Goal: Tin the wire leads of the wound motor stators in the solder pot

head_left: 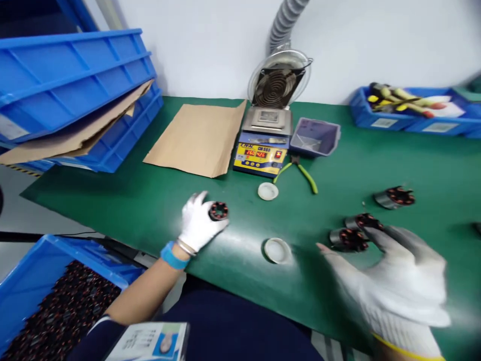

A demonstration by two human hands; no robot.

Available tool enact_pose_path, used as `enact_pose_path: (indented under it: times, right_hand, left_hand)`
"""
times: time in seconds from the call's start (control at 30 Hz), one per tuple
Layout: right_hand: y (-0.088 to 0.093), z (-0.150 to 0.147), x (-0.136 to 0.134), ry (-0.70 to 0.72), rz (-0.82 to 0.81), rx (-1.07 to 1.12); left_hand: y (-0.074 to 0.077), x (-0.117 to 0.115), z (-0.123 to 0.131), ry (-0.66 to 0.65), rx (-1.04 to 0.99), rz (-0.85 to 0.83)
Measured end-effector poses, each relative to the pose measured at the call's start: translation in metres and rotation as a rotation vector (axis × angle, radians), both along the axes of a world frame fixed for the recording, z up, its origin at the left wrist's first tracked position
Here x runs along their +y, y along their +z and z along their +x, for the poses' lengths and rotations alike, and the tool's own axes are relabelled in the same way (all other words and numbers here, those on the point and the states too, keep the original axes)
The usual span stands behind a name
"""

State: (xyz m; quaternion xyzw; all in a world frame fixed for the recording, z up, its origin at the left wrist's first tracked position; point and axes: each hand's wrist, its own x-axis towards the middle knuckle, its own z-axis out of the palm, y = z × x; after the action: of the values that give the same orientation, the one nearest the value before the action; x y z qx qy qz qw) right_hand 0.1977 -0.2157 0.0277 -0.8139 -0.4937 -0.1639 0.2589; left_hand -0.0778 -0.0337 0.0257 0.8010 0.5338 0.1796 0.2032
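My left hand (199, 220), in a white glove, has its fingers curled round a small motor stator (218, 211) with copper windings, low over the green table. My right hand (391, 276), gloved and slightly blurred, reaches over the right side of the table with thumb and fingers apart. Between its thumb and fingertips lies another stator (348, 240) with a metallic side. Right behind that one is a further stator (364, 221), close to the index fingertip. Whether the fingertips touch either is unclear. A separate stator (394, 197) lies farther back.
Two small white dishes (277, 250) sit mid-table. Green-handled cutters (306, 175) lie beside a soldering station (260, 156) and a purple bin (315, 138). Brown cardboard (193, 140) lies left of these. Blue crates (75, 75) stand left; a blue bin (48, 250) of stators is below.
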Motion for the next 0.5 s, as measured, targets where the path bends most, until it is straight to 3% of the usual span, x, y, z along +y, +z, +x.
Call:
enact_pose_path:
  times: [0.07,0.17,0.27,0.37,0.43,0.5]
  right_hand:
    - [-0.007,0.017,-0.016,-0.052,-0.066,-0.123]
    - [-0.022,0.035,-0.023,0.044,-0.144,-0.252]
    - [-0.032,0.043,-0.023,0.120,-0.093,-0.300]
    - [-0.027,0.038,-0.020,0.236,0.034,-0.289]
    - [-0.016,0.024,-0.013,0.350,0.088,-0.187]
    - [-0.001,0.003,-0.002,0.482,0.112,-0.059]
  left_hand:
    - [-0.002,0.008,-0.023,0.036,0.166,0.038]
    - [-0.001,0.008,-0.052,0.119,0.194,0.071]
    - [0.009,-0.010,-0.066,0.162,-0.134,0.280]
    - [0.023,-0.037,-0.052,-0.004,-0.667,0.426]
    - [0.033,-0.052,-0.023,-0.125,-0.863,0.202]
    - [0.037,-0.059,0.014,-0.187,-0.882,-0.300]
